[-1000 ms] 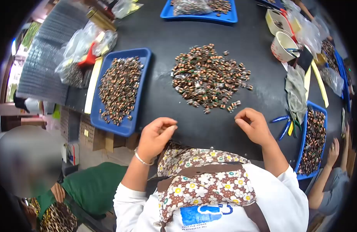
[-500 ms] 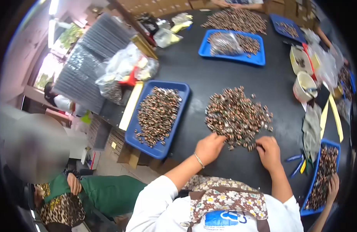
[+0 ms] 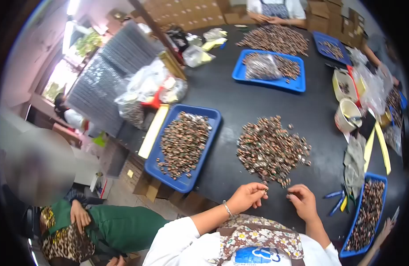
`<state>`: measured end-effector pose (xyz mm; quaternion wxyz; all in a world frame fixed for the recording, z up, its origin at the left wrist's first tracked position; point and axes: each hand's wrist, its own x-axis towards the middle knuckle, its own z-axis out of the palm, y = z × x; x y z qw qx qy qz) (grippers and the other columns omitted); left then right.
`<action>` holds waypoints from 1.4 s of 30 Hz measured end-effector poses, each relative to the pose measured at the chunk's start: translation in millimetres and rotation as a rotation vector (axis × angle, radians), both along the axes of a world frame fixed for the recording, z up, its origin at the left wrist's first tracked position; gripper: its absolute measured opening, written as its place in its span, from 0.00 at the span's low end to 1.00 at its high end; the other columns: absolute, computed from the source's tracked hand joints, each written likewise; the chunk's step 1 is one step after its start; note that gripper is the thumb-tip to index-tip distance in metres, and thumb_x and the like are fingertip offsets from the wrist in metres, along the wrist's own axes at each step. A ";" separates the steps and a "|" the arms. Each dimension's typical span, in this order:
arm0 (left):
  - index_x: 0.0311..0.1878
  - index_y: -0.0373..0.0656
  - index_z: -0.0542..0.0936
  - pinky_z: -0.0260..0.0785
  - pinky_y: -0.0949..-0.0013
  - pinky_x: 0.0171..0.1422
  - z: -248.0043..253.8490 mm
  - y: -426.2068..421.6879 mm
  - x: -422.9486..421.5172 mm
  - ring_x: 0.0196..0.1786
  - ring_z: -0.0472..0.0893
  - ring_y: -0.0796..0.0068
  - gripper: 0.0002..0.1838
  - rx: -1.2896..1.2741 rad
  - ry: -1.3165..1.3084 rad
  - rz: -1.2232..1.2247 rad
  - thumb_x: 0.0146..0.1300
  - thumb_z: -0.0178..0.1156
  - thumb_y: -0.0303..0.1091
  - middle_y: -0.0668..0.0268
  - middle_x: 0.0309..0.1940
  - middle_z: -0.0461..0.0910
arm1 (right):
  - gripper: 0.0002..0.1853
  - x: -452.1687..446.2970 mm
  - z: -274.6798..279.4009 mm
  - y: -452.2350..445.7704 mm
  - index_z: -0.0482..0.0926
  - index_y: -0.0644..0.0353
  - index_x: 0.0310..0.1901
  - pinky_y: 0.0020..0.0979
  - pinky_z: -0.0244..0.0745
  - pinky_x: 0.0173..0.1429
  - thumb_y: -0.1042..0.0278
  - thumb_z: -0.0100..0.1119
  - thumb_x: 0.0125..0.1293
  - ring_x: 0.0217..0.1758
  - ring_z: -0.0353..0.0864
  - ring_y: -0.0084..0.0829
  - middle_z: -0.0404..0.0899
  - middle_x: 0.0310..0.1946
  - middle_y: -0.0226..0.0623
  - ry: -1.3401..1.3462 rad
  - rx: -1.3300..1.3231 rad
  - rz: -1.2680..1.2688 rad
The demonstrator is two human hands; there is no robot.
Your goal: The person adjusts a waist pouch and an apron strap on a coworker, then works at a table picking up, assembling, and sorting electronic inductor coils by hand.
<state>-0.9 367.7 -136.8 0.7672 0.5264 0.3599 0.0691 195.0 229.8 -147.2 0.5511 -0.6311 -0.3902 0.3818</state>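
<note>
A loose pile of small shiny copper-and-silver metal pieces (image 3: 273,144) lies on the black tabletop in front of me. Just off its near edge, my left hand (image 3: 248,197) pinches one small metal piece (image 3: 265,190) between thumb and forefinger. A bracelet circles that wrist. My right hand (image 3: 303,202) is a short way to the right, its fingers curled and thumb against forefinger. What those fingertips hold, if anything, is too small to make out. To the left of the pile, a blue tray (image 3: 214,122) carries a heap of similar pieces.
Farther back sits another blue tray (image 3: 268,84) with a bagged lot. Pliers (image 3: 336,205), a grey cloth (image 3: 355,166) and a white cup (image 3: 347,116) are on the right. Beside a right-hand tray (image 3: 382,179) is another person's hand (image 3: 385,230). A person in green (image 3: 124,221) is at left.
Both my hands have drawn back from the pile's near edge toward my body. A small piece now shows in my left fingertips. The view has tilted upward slightly.
</note>
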 end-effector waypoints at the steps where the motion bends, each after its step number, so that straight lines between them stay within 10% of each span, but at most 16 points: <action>1: 0.48 0.37 0.75 0.69 0.80 0.27 -2.1 -8.4 0.6 0.25 0.76 0.83 0.11 -0.048 -0.029 -0.027 0.66 0.52 0.30 0.64 0.35 0.80 | 0.07 -4.5 1.3 -2.5 0.78 0.66 0.36 0.24 0.74 0.43 0.82 0.58 0.54 0.39 0.77 0.25 0.76 0.38 0.36 0.025 -0.006 0.047; 6: 0.46 0.36 0.73 0.72 0.78 0.30 1.6 -22.2 8.4 0.26 0.78 0.80 0.09 -0.117 -0.064 0.018 0.62 0.55 0.25 0.58 0.34 0.81 | 0.17 -16.4 3.3 -5.2 0.70 0.67 0.51 0.29 0.75 0.52 0.83 0.55 0.59 0.45 0.76 0.23 0.75 0.41 0.36 0.342 -0.084 0.153; 22: 0.45 0.37 0.73 0.71 0.81 0.34 -6.8 -33.4 3.7 0.30 0.76 0.85 0.08 -0.147 -0.077 -0.032 0.64 0.55 0.28 0.64 0.34 0.80 | 0.12 -27.4 6.2 -1.5 0.77 0.64 0.44 0.23 0.74 0.42 0.77 0.61 0.57 0.36 0.78 0.19 0.79 0.35 0.33 0.190 -0.059 0.139; 29: 0.40 0.39 0.72 0.67 0.81 0.28 -2.2 -31.2 6.3 0.27 0.75 0.83 0.07 -0.459 -0.136 0.012 0.67 0.51 0.33 0.66 0.33 0.77 | 0.09 -26.1 29.4 2.9 0.79 0.61 0.36 0.27 0.74 0.38 0.75 0.65 0.52 0.33 0.79 0.27 0.78 0.32 0.35 -0.002 0.084 0.368; 35: 0.34 0.41 0.72 0.57 0.83 0.21 -10.6 -26.6 1.6 0.22 0.69 0.86 0.10 -0.477 -0.117 -0.058 0.68 0.50 0.36 0.66 0.28 0.76 | 0.12 10.4 5.1 25.0 0.78 0.59 0.35 0.33 0.71 0.45 0.77 0.65 0.46 0.41 0.75 0.37 0.77 0.36 0.33 -0.810 0.037 0.010; 42: 0.47 0.38 0.74 0.59 0.81 0.21 -5.4 -26.9 5.6 0.23 0.71 0.82 0.12 -0.424 -0.011 -0.103 0.68 0.51 0.36 0.66 0.26 0.75 | 0.14 21.5 4.7 19.1 0.78 0.59 0.37 0.34 0.71 0.46 0.78 0.65 0.45 0.42 0.75 0.36 0.78 0.37 0.32 -0.798 -0.039 0.211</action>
